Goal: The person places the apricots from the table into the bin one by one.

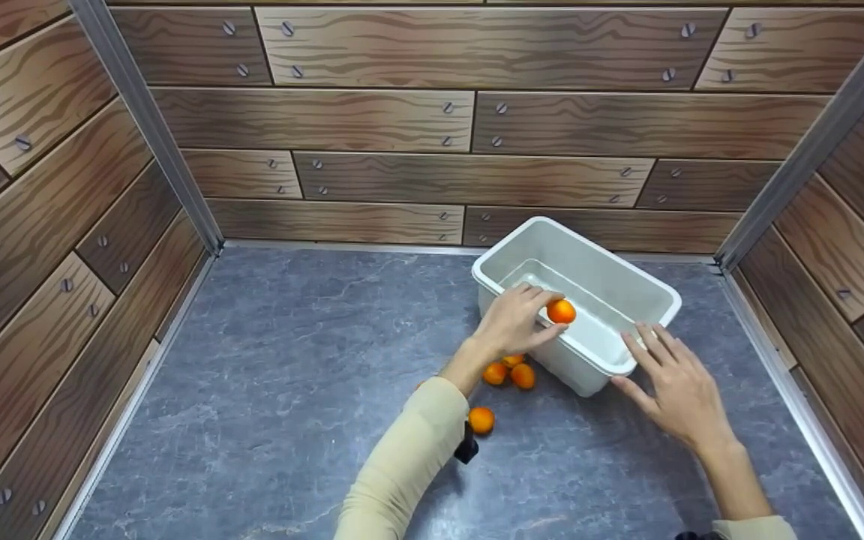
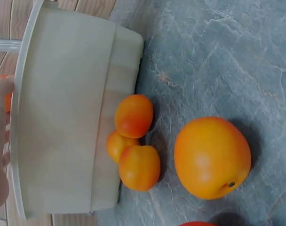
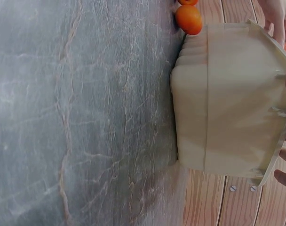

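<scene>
My left hand pinches a round orange fruit between fingers and thumb, over the near long rim of a white plastic bin. The bin stands at an angle, and no fruit shows on the visible part of its floor. At the bin's right near corner, my right hand rests on the rim with fingers spread and fairly straight. Three similar fruits cluster against the bin's outer wall below my left hand. A larger-looking fruit with a small green stem mark lies closer to the left wrist camera.
A red-orange edge of another fruit shows at the bottom of the left wrist view. The grey marbled floor is bounded by wood-patterned walls with metal edge strips. The bin's far corner stands near the back wall.
</scene>
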`<state>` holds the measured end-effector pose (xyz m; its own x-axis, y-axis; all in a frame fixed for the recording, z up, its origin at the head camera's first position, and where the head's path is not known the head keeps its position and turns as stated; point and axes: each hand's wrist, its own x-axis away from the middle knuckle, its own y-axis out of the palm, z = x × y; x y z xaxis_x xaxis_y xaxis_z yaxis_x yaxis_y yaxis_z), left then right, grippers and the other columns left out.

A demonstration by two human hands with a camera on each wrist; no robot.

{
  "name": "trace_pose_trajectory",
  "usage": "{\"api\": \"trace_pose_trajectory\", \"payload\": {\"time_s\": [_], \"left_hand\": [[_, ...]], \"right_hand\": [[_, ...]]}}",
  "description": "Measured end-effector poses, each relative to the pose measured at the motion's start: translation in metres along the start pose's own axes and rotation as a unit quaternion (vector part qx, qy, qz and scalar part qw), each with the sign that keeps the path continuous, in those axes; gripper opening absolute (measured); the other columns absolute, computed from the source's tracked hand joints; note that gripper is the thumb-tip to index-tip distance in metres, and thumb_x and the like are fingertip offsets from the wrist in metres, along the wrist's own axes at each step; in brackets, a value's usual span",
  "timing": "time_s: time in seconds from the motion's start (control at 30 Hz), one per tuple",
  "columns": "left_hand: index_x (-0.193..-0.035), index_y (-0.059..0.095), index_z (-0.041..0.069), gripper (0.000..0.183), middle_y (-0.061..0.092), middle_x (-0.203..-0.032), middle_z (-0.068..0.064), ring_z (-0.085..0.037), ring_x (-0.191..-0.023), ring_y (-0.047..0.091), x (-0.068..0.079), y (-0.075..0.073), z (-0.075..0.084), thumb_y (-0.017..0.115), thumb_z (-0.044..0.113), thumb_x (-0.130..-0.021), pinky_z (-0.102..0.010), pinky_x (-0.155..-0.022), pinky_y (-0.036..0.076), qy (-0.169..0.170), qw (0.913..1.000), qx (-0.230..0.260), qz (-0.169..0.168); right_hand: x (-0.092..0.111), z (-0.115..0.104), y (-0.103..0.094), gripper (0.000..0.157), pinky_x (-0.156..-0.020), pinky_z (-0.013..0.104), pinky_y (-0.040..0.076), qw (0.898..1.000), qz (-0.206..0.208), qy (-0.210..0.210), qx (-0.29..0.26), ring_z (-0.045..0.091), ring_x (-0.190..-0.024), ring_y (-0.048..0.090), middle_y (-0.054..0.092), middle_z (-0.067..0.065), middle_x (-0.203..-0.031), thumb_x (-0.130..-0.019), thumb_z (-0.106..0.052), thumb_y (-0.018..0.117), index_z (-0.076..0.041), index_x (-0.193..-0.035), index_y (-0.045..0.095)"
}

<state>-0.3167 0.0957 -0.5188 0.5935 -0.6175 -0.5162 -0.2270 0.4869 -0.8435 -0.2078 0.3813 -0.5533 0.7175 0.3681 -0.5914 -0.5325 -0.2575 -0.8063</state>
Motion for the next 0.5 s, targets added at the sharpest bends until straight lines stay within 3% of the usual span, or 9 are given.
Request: {"api": "trace_pose_trajectory", "payload": {"time_s": [0.5], "left_hand": [[-0.134,0.068,0.021,0.048,0.075,-0.119,0.006,-0.015,-0.112,0.068,-0.0016,0.0,0.0008,0.063,0.055,-0.1,-0.028,-0.1,0.053,-0.009,0.9997,-0.02,-0.004]], "right_hand": [[0.0001,0.0001,0.0002,0.086,-0.131,0.018,-0.002,1.0,-0.001,0.0,-0.003,0.044,-0.14,0.053,0.06,0.021,-0.151,-0.102,-0.076,0.032,-0.008,-0.148,0.06]]}}
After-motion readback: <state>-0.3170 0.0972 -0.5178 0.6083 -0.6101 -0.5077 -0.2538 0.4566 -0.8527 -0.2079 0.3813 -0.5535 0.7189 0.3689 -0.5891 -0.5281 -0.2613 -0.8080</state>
